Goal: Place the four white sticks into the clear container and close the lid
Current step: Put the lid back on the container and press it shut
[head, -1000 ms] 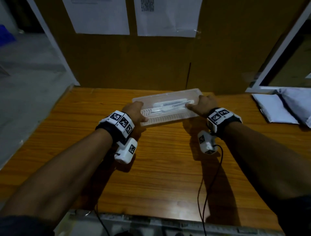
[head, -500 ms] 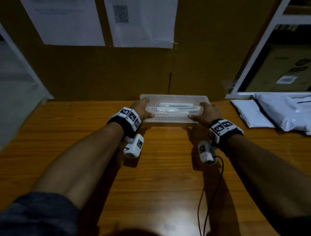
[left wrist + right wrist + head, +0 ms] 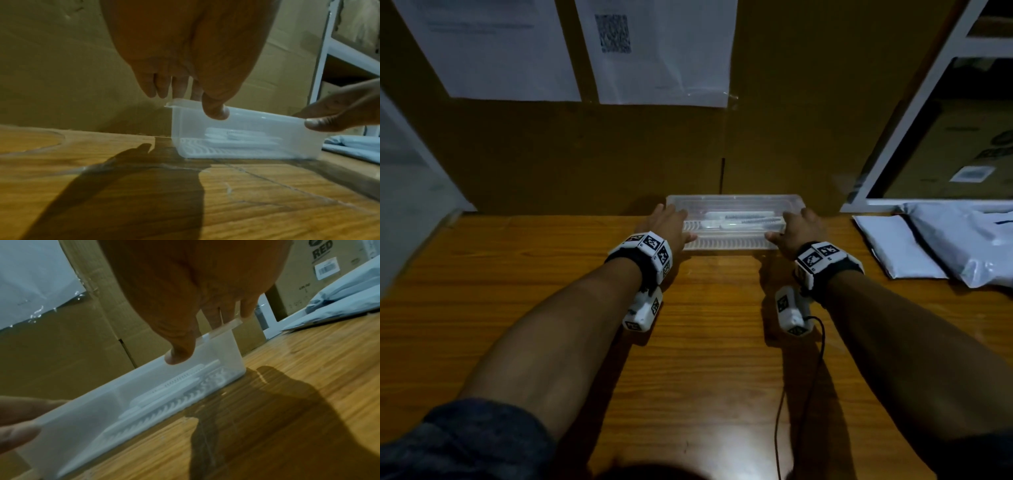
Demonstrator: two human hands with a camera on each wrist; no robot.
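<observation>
- Head view: brown cardboard wall point(image 3: 640, 150) fills the far side, standing right behind the table's far edge; vertical seam in it just above the container.
- Wooden table point(image 3: 705, 359) runs near to far, orange-brown grain, glossy; bright light glare on its near edge. Wrist views show hand shadows and faint scratches on the top.
- Two white paper sheets point(image 3: 493, 51) taped on the cardboard, far left; the right one carries a QR-type block, text too blurred to read.
- White shelf frame point(image 3: 914, 113) far right, cardboard boxes point(image 3: 969, 144) inside it; right wrist view shows "RED" printed on one.
- Grey plastic mailer bags point(image 3: 941, 243) lie flat on the table's right side, well apart from the container.
- Clear container point(image 3: 734, 222) sits on the table at the far edge, against the cardboard, long axis left-right. Lid looks on, but can't confirm it's fully seated.
- White sticks point(image 3: 743, 221) lie lengthwise inside on a ribbed floor insert; exact count not readable through the plastic.
- Left hand point(image 3: 666, 228) on the container's left end: thumb on the near wall, fingers over the top rim – clamped on it.
- Right hand point(image 3: 796, 231) mirrors that on the right end: thumb on the near wall, fingers over the rim.
- Wrist bands with black-and-white markers on both arms; black cable point(image 3: 798, 387) trails from the right unit toward the near edge.
</observation>
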